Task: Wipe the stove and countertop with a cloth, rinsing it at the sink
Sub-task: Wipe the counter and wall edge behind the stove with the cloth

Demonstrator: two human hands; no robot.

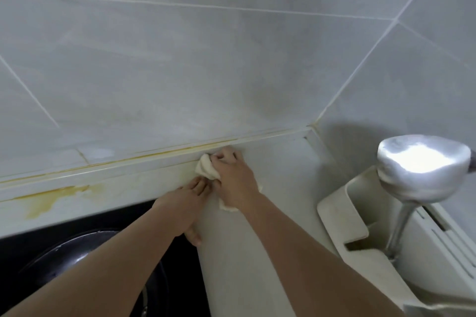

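1. Right hand (233,175): fingers curled over a bunched white cloth (206,168), pressing it on the worktop (247,252) at the wall ledge.
2. Left hand (184,204): fingers straight, resting flat on the worktop just beside the cloth.
3. Black stove (177,278) with a dark pan (77,249), lower left.

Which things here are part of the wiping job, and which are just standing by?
In the job: cloth, gripped by right hand; left hand flat on countertop; stove; yellow stains.
Standing by: pan, metal ladle, white holder.
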